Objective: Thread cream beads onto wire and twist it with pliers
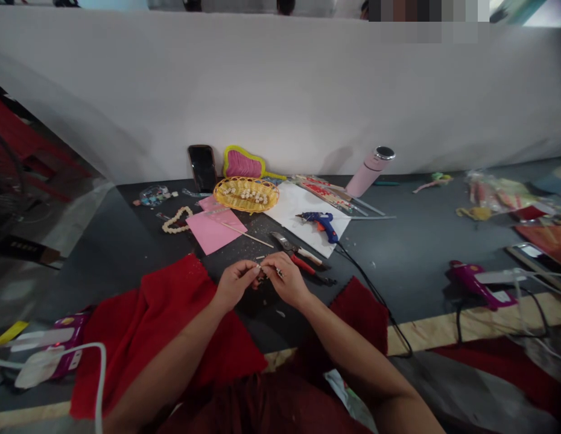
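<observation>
At the near edge of the dark grey table [420,253]: one rumpled red cloth [172,307], partly under the left forearm; one darker red cloth [364,313], beside the right forearm. Just past these, two bare hands: the left hand [237,284] had thumb and forefinger pinched; the right hand [286,280] was likewise pinched, its other fingers curled. Both gripped one small piece [262,276], pale and dark, which sat between their fingertips; its detail was too small to make out. Well to the right lay one magenta glue gun [484,286]. Just beyond the right hand: one pair of cutters [307,255], one handle red, one pale. Farther: one blue glue gun [323,224], which rested on a white sheet [285,205]; pink paper [212,234], with a thin stick [248,235] across it; one loop of pale beads [167,228]. Farther still: one yellow woven basket [247,206], which held small pale pieces; one pink bottle [366,175], upright. Last, against the white partition [262,90], leaned one phone [202,169].
</observation>
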The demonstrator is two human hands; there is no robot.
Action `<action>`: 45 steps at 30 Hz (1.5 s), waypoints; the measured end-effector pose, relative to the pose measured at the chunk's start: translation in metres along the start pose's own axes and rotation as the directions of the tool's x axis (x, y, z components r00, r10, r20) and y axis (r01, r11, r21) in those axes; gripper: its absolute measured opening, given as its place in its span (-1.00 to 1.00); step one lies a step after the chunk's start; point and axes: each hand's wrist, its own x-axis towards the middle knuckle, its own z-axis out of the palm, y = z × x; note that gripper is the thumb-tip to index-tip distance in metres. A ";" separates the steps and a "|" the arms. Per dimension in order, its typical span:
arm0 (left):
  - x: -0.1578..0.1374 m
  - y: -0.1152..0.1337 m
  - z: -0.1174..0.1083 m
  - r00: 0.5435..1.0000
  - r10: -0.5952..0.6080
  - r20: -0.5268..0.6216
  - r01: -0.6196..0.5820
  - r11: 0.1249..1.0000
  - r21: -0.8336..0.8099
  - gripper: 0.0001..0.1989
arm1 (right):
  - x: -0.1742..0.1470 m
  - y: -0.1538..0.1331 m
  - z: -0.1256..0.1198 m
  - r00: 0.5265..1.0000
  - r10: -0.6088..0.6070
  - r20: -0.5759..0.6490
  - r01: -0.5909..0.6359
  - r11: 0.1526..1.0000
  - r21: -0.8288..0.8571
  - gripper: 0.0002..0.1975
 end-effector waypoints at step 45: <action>0.001 -0.001 -0.007 0.995 0.025 0.094 -0.042 0.981 0.189 -0.78 | 0.004 0.002 -0.010 0.981 0.124 0.150 -0.139 0.986 0.090 -0.81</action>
